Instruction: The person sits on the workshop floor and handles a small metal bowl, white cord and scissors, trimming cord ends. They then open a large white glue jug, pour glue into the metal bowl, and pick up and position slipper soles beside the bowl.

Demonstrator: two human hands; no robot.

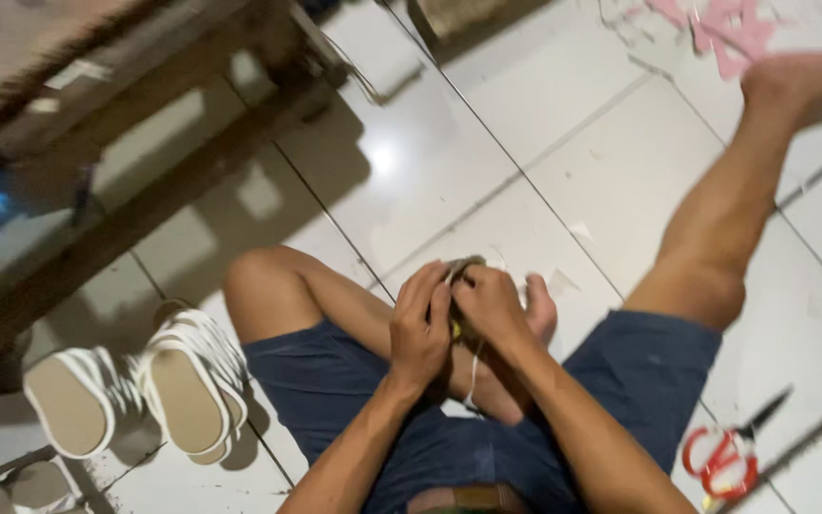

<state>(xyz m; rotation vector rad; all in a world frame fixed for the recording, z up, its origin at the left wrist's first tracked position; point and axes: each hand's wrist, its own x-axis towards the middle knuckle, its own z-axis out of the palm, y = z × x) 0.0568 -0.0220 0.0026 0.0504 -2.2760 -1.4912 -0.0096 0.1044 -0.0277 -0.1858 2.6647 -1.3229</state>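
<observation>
Shoe part [463, 269], small, greyish and blurred, is being pinched between the closed left hand [420, 328] and right hand [489, 306] over the person's lap, and may be slipping onto the tiled floor [487, 143] if either grip loosens.

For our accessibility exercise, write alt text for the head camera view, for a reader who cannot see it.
A person sits on a white tiled floor, and the left hand and right hand together grip a small dark object above the lap. White shoe soles stand at the left, red-handled scissors lie at the right, and a dark wooden frame fills the upper left.
</observation>
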